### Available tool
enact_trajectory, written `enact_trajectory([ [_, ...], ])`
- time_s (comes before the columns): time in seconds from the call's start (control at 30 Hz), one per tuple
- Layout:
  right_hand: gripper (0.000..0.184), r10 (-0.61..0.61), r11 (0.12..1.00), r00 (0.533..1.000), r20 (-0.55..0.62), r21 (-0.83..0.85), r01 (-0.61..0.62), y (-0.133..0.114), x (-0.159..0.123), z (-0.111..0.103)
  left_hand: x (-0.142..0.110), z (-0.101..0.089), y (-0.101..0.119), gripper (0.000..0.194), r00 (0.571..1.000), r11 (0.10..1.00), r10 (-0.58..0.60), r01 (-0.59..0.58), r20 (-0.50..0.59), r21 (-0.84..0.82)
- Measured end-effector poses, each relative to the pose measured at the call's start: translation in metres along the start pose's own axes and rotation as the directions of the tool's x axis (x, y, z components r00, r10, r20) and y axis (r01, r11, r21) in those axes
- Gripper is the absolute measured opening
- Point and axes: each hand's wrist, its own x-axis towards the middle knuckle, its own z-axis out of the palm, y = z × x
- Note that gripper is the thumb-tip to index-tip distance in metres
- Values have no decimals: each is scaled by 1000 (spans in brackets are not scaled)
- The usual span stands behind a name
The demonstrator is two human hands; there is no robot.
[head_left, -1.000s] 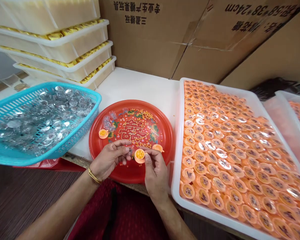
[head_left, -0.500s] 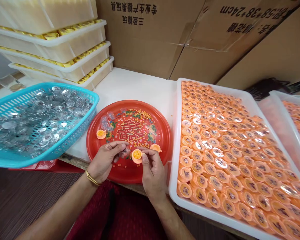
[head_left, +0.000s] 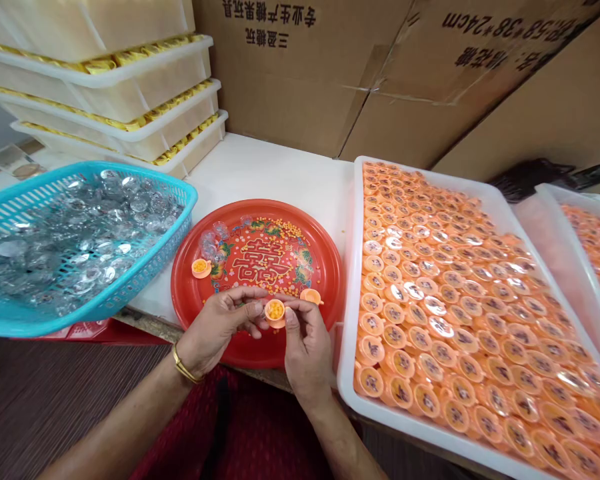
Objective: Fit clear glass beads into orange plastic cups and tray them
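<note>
Over the red tray (head_left: 190,303), my right hand (head_left: 307,347) pinches a small orange toy cup (head_left: 275,311) filled with yellow candy beads. My left hand (head_left: 227,327) is closed right beside the cup's left side, with a clear plastic lid between thumb and fingers, mostly hidden. On the tray's left side sits another filled orange cup (head_left: 201,268), near several clear lids (head_left: 211,245). A further orange cup (head_left: 310,297) lies just behind my right fingers. Loose yellow beads (head_left: 290,230) are scattered over the tray's printed middle and far side.
To the left, a blue basket (head_left: 150,267) holds many clear lids. A white bin (head_left: 349,333) full of lidded orange cups stands right, with another bin (head_left: 555,220) beyond. Stacked white crates (head_left: 170,110) and cardboard boxes (head_left: 290,87) rise behind the table.
My left hand has moved right, bringing its fingers and the clear lid up to the cup. My right hand and its cup have hardly moved.
</note>
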Motion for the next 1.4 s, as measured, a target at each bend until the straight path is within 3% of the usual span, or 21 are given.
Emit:
enact_trajectory([
  [0.23, 12, -13, 1000, 1000, -11, 6, 13, 0, 0, -2, 0, -3, -2, 17, 997, 992, 68, -73, 47, 107],
  [0.53, 10, -34, 999, 999, -13, -2, 33, 5, 0, -1, -6, -1, 8, 19, 1000, 989, -28, 28, -2, -143],
  [0.83, 8, -66, 998, 997, -27, -27, 65, 9, -1, 0, -5, 9, -5, 26, 992, 984, -58, 38, -114, -177],
  [1.1, 7, -86, 996, 996, -13, -19, 85, 8, -2, 1, -8, 10, -4, 25, 992, 963, -121, 111, -27, -244],
  [1.23, 7, -110, 992, 994, -12, -65, 109, 8, -3, 1, -9, 13, -6, 26, 994, 986, -75, 62, -75, -157],
  [1.4, 7, -164, 978, 986, -10, -134, 161, 6, -3, 2, -8, 12, -8, 28, 979, 995, 97, -88, -181, 57],
])
